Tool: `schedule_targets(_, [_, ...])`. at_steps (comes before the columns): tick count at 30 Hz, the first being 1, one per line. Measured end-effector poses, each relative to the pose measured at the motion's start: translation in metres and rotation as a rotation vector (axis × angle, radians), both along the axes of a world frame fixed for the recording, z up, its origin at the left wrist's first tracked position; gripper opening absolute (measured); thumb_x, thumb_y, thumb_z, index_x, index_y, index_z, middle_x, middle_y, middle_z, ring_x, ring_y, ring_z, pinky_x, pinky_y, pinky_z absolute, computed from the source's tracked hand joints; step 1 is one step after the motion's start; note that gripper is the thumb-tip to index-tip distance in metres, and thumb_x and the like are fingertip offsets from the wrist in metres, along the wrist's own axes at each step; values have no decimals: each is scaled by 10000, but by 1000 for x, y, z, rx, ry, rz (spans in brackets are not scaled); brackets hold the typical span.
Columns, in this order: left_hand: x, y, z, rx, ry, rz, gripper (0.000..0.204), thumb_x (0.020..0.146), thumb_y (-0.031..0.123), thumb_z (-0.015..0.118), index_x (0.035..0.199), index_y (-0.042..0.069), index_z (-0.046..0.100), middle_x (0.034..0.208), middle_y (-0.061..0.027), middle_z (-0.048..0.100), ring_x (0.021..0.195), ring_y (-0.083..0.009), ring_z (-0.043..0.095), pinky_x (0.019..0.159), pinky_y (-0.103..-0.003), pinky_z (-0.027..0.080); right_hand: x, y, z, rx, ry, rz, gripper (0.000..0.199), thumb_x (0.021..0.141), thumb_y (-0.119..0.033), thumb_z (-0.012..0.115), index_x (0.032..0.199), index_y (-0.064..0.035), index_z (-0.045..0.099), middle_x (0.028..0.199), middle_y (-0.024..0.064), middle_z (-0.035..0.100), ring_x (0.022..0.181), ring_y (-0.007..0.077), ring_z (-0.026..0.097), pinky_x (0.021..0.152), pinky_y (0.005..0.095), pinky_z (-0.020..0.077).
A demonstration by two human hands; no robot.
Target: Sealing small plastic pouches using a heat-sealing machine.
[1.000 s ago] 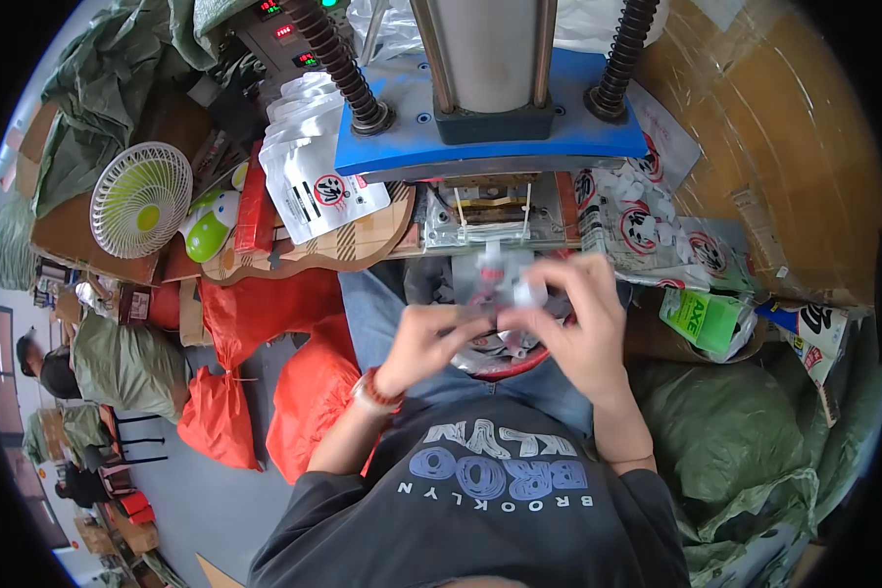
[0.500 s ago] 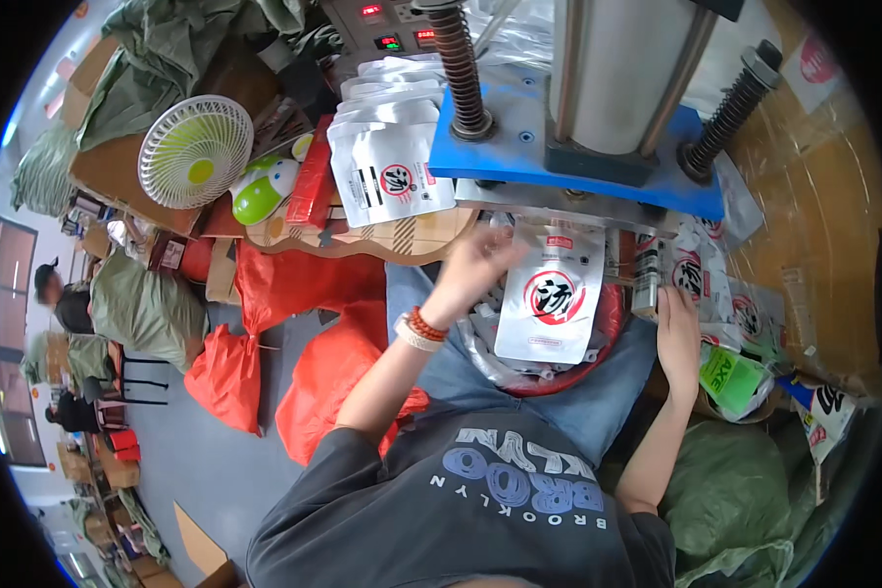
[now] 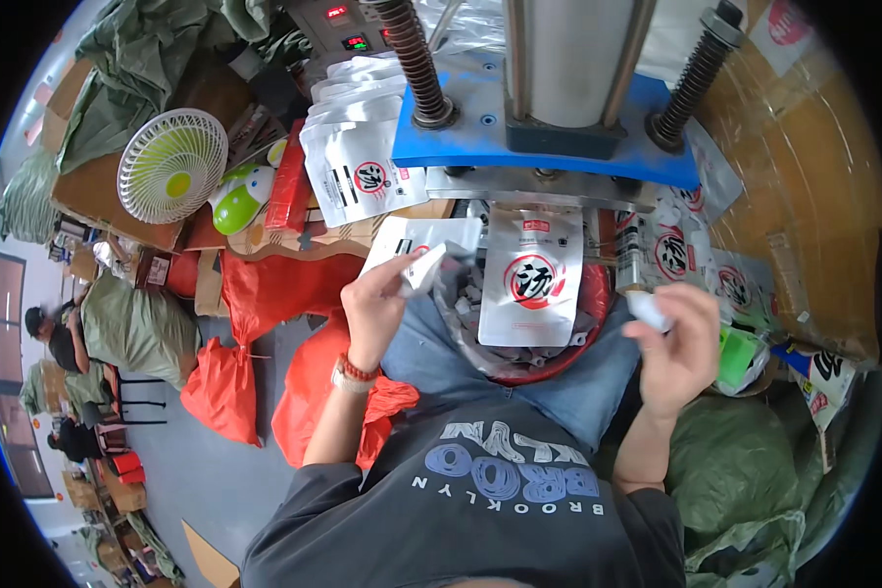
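My left hand [image 3: 374, 309] is closed on a white pouch [image 3: 387, 240], tilted beside the heat press; its near edge is folded over at my fingertips. Between the thumb and fingers of my right hand [image 3: 681, 353] is a small white piece [image 3: 649, 311], blurred, its exact kind unclear. Another white pouch [image 3: 531, 318] with a round red and black print hangs from under the metal bar [image 3: 539, 189] of the press, with neither hand touching it. Behind and below it, a red basin [image 3: 529, 377] lined with clear plastic holds many small pale plastic fittings between my knees.
The press's blue plate [image 3: 549, 142] spans the top, with springs on both sides. Stacked pouches [image 3: 348, 162] lie left of it, near a white fan [image 3: 171, 167]. More pouches [image 3: 671, 250] and a cardboard wall stand at right. Red bags [image 3: 235, 387] sit on the floor.
My left hand has moved left and down from the press and now holds a pouch. My right hand has lifted away from the box at right with a small white piece. The view has shifted slightly.
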State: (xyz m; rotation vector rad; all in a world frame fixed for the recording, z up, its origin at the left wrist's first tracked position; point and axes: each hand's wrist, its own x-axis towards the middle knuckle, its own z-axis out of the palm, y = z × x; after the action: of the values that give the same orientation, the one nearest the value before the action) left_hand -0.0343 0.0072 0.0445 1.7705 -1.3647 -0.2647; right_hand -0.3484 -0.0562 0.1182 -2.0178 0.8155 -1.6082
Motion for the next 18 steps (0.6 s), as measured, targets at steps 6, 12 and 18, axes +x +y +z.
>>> schedule_targets(6, [-49,10,60,-316,-234,-455,369,637,-122,626,952,42,727,979,-66,730,962,-244,703,766,-317,578,44,15,15,-255,252,295,291,650,-64,795,925,-50,703,942,44,665,824,224,623,699,321,534])
schedule_targets(12, [-61,11,69,-35,139,-734,166,819,72,691,965,7,735,897,-114,731,817,-218,714,725,-312,564,30,27,41,-55,253,281,445,577,-165,861,979,-74,694,973,48,672,920,258,616,804,364,509])
schedule_targets(18, [-89,-44,-21,287,1091,-273,188,917,154,661,955,-23,711,836,-33,701,689,-67,620,596,-223,486,-1,-15,-1,244,324,-118,485,841,-135,702,1285,-21,544,1290,135,574,1194,292,528,1036,395,379])
